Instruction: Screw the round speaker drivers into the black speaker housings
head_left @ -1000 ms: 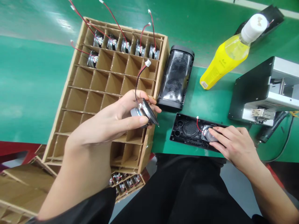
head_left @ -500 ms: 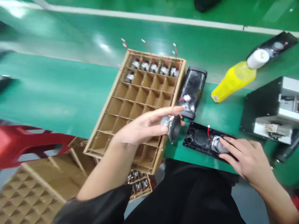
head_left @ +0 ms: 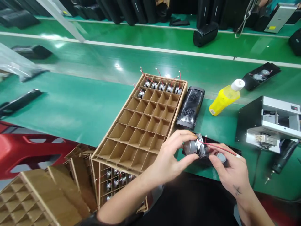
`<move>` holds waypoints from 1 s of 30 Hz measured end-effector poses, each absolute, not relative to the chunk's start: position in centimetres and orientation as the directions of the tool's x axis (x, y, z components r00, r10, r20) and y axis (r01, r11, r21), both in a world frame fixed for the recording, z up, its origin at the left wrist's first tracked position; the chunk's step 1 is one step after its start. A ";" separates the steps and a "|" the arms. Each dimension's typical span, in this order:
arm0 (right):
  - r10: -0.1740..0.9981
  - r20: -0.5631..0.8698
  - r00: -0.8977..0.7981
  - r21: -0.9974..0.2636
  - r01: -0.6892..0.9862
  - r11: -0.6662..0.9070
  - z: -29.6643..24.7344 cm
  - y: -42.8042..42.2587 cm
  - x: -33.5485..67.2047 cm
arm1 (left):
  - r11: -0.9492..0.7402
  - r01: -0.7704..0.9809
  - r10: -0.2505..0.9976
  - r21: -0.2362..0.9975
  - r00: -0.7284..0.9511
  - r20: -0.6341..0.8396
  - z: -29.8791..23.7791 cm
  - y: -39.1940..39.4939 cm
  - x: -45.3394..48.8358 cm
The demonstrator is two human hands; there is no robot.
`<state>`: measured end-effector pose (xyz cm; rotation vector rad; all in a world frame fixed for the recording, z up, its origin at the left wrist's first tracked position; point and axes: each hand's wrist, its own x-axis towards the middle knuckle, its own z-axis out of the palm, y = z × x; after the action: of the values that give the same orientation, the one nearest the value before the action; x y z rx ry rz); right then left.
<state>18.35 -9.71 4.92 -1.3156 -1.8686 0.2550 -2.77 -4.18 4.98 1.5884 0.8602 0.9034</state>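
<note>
A round speaker driver (head_left: 191, 147) with a metal frame and a red wire is gripped on its magnet side by the thumb and fingers of my left hand (head_left: 168, 157). My right hand (head_left: 231, 166) closes its fingertips on the other side of that driver, and the wire runs across its fingers to a white plug. Below both hands lies a black speaker panel (head_left: 231, 144), largely covered by them. A second driver (head_left: 221, 158) sits in this panel beside my right thumb.
A cardboard divider box (head_left: 138, 122) on the left holds several drivers in its far cells. Beyond my hands lie a black speaker case (head_left: 191, 105) and a yellow bottle (head_left: 225, 99). A boxy machine (head_left: 270, 122) and a screwdriver (head_left: 283, 157) are at right.
My left hand has carried its driver right, over the panel. My right hand has left the driver in the panel and come to the held one. The view has tilted up.
</note>
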 end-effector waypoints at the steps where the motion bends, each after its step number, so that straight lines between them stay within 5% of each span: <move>1: 0.854 0.507 -0.114 -0.591 0.675 0.441 4.8 -9.7 18.4 | -0.129 0.059 0.878 0.990 0.470 0.087 5.0 -4.4 -2.7; 8: 0.856 0.501 -0.128 -0.624 0.632 0.460 5.4 -10.1 19.9 | 0.410 -0.050 0.671 0.911 0.693 -0.264 4.2 -5.1 -2.3; 16: 0.858 0.489 -0.160 -0.647 0.592 0.479 5.9 -9.5 19.5 | 0.382 0.061 0.594 0.922 0.748 -0.296 4.0 -5.2 -2.0; 30: 0.899 0.438 0.004 -0.731 0.584 0.353 4.7 -10.7 18.7 | 0.168 0.112 0.731 0.979 0.652 -0.200 4.4 -6.3 -0.7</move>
<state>18.68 -10.69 4.71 -1.3360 -1.6868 0.4247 -0.70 -6.30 4.38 1.3545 0.7843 0.5112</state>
